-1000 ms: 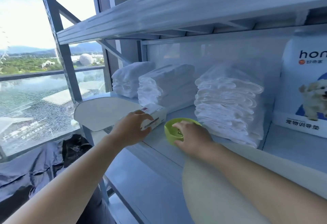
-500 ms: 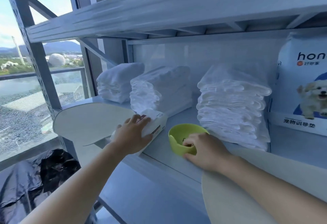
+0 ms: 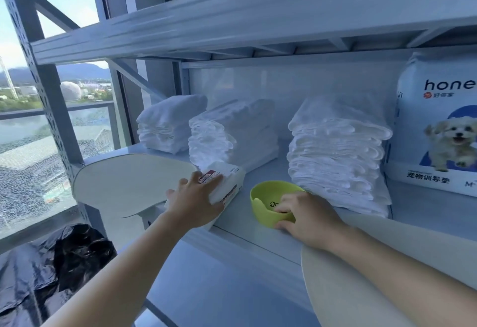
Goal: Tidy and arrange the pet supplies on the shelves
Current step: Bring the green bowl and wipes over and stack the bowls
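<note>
On the grey shelf [image 3: 240,220] my left hand [image 3: 193,202] lies over a white soft pack [image 3: 228,183] with a red label, fingers spread over its near end. Just right of it stands a small green bowl [image 3: 265,197]. My right hand [image 3: 307,218] grips the bowl's near rim, fingers inside and thumb under the outer wall. Behind them stand three stacks of white folded pads: left [image 3: 170,125], middle [image 3: 232,133] and right [image 3: 338,153]. A large white bag with a puppy picture [image 3: 438,125] stands at the far right.
A cream oval board [image 3: 124,182] juts out at the shelf's left end, and another cream board [image 3: 361,298] lies under my right forearm. The upper shelf [image 3: 232,21] hangs close overhead. A perforated upright post [image 3: 41,76] and a window are at left; black plastic sheeting [image 3: 51,270] lies below.
The view has moved closer to the shelf. My left hand has slid further onto the white pack. My right hand keeps its grip on the bowl, which has stayed in place.
</note>
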`<state>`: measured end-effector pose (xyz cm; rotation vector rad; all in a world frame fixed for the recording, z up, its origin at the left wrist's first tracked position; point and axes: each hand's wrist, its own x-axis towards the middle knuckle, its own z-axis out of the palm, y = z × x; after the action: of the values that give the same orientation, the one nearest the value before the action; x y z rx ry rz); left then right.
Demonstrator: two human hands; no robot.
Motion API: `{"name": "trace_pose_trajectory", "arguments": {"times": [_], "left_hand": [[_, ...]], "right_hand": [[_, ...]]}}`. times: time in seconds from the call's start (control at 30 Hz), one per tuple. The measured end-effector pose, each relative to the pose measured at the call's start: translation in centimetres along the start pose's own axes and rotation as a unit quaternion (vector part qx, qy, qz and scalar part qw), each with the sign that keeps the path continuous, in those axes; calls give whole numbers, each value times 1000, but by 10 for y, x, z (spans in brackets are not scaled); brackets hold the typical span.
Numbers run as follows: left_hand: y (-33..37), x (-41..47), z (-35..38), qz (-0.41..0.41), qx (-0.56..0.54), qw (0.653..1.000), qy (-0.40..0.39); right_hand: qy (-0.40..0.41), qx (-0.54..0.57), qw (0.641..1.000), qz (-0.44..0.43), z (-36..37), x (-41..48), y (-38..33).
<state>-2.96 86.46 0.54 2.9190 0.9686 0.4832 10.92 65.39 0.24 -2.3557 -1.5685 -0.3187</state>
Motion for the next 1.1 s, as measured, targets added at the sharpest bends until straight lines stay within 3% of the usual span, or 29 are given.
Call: {"name": "trace_pose_trajectory", "arguments": {"times": [0.37, 0.67, 1.1], "left_hand": [[31, -28, 3, -8, -62, 995, 76], [102, -63, -27, 72, -92, 978, 170], [316, -153, -11, 169, -164, 969, 76]], "right_hand": [[48, 28, 998, 14, -20, -24, 12], [80, 20, 995, 49, -60, -89, 44], [46, -56, 979, 190, -127, -291, 131]]}}
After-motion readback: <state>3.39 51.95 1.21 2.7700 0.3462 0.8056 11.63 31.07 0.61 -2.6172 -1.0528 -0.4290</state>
